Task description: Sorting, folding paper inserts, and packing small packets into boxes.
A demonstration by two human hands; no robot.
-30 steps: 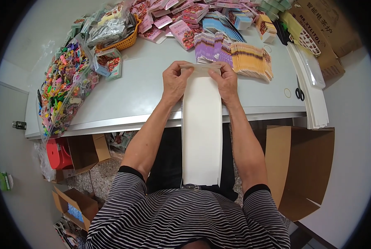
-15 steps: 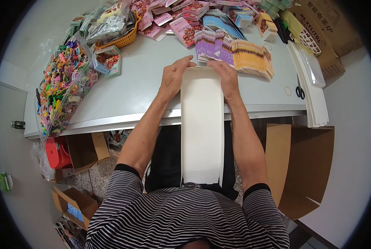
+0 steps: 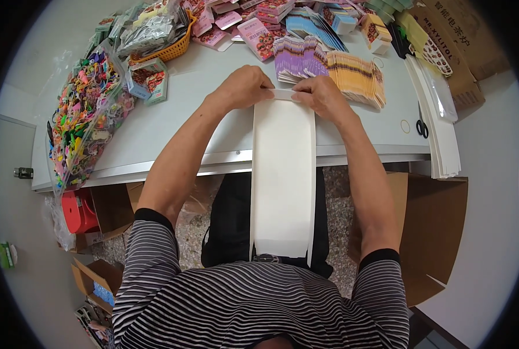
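A long white cardboard tray (image 3: 283, 180) with narrow raised sides stretches from the table edge back to my waist. My left hand (image 3: 245, 87) pinches the left end of its far flap (image 3: 283, 94). At the other end of that flap, the fingers and thumb of my right hand (image 3: 323, 96) are closed on the card. Just beyond my hands stand rows of purple packets (image 3: 300, 59) and yellow-orange packets (image 3: 355, 78). The tray's near end lies by my belt, over my dark trousers.
On the left lies a clear bag of colourful trinkets (image 3: 91, 110), near a yellow basket (image 3: 175, 49) of silvery packs. Pink boxes (image 3: 256, 38) are heaped at the back. Black scissors (image 3: 421, 128) and white card sheets (image 3: 437, 128) lie right. An open carton (image 3: 428, 232) stands below.
My hands have gone from cupping the tray's far corners to pinching its end flap, which now shows as a raised strip. Both elbows have swung outward.
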